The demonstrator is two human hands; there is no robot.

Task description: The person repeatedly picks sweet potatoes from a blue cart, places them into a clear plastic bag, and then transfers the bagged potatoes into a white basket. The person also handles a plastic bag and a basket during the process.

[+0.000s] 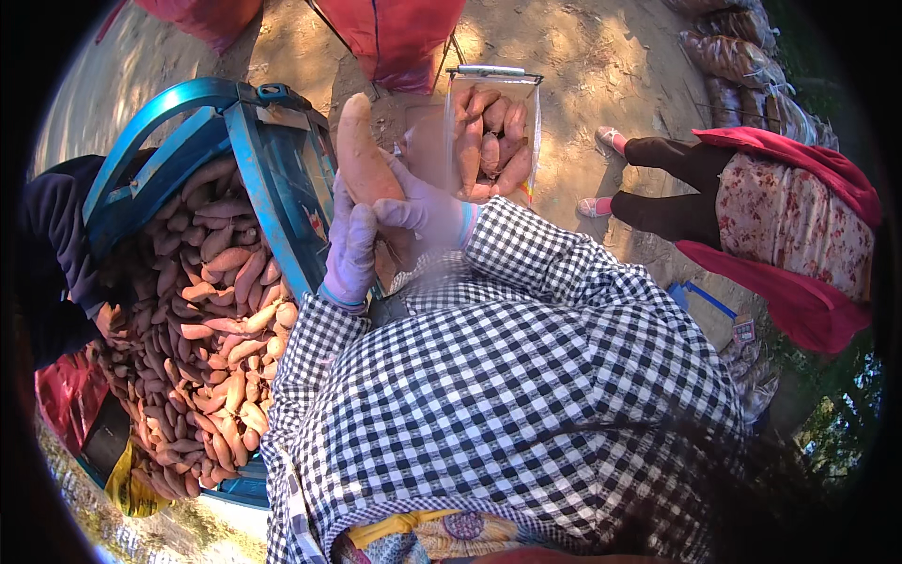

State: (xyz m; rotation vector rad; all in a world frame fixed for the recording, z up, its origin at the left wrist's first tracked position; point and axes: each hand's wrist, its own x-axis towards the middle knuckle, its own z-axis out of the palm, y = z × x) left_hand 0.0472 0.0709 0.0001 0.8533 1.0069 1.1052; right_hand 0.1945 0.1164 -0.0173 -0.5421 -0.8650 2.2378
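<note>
A long sweet potato (363, 151) stands nearly upright between my two hands, in purple gloves. My left hand (351, 243) wraps its lower part from the left, and my right hand (423, 208) grips it from the right. Below my fingers is a brownish shape, partly hidden and blurred; I cannot tell what it is. Just beyond my right hand, an open clear plastic bag (537, 134) hangs from a frame with several sweet potatoes (491, 151) in it. To my left, a large heap of sweet potatoes (211, 338) fills a blue metal truck bed (264, 183).
At the far left, a person in a dark sleeve (60, 233) reaches into the heap. Another person in a floral top (793, 218) stands at the right. Red sacks (394, 35) stand ahead. Filled plastic bags (733, 63) are piled at the upper right.
</note>
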